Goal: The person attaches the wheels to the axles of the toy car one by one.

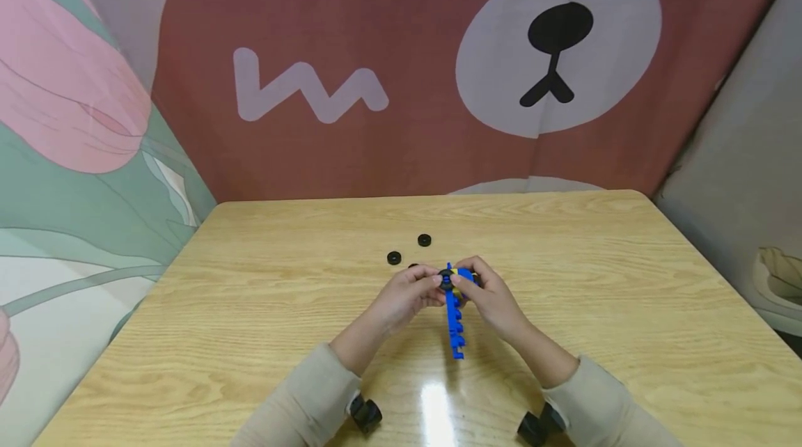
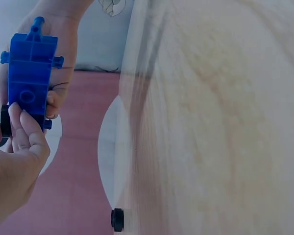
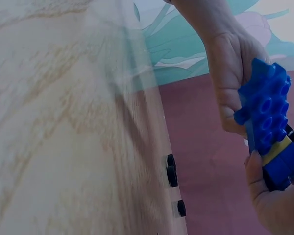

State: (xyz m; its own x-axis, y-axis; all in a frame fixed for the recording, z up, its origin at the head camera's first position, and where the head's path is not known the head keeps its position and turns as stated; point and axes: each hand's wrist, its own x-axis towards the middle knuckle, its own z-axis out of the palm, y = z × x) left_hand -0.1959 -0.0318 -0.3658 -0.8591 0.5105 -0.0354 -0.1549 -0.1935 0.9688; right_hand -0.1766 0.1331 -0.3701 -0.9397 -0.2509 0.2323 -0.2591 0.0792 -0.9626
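Bear cloth [image 1: 401,161] at twelve o'clock, blue toy [image 1: 454,323] over the wooden table [image 1: 219,335]

Red-brown and big, the bear cloth hangs past the far edge of my table, with a black nose on a pale patch. At ten o'clock is a flower cloth [image 1: 69,113] in pink and green. A grey wall [image 1: 739,154] is at two o'clock.

I hold the blue toy up over the table with both hands, so it does not touch the wood. Its long, bumpy end points to six o'clock. It has a yellow strip [image 3: 277,150] across it, and little blue pegs [image 2: 58,62] poke out of its sides.

My left hand [image 1: 404,297] comes in from seven o'clock. It pinches a black wheel [image 2: 5,122] against the side of the toy. My thumb is on the wheel, and my other fingers lie on the blue part. I can't tell if the wheel sits on a peg.

My right hand [image 1: 498,301] comes in from five o'clock. It grips the blue toy near the yellow strip, with its thumb close to the wheel.

Loose wheels [image 1: 424,240] lie on the table. One is at eleven o'clock from the toy and one is at ten. Another is between those two directions, partly hidden behind my left hand.

Both my sleeves [image 1: 313,391] are beige, with a small black camera [image 1: 365,414] at each wrist.
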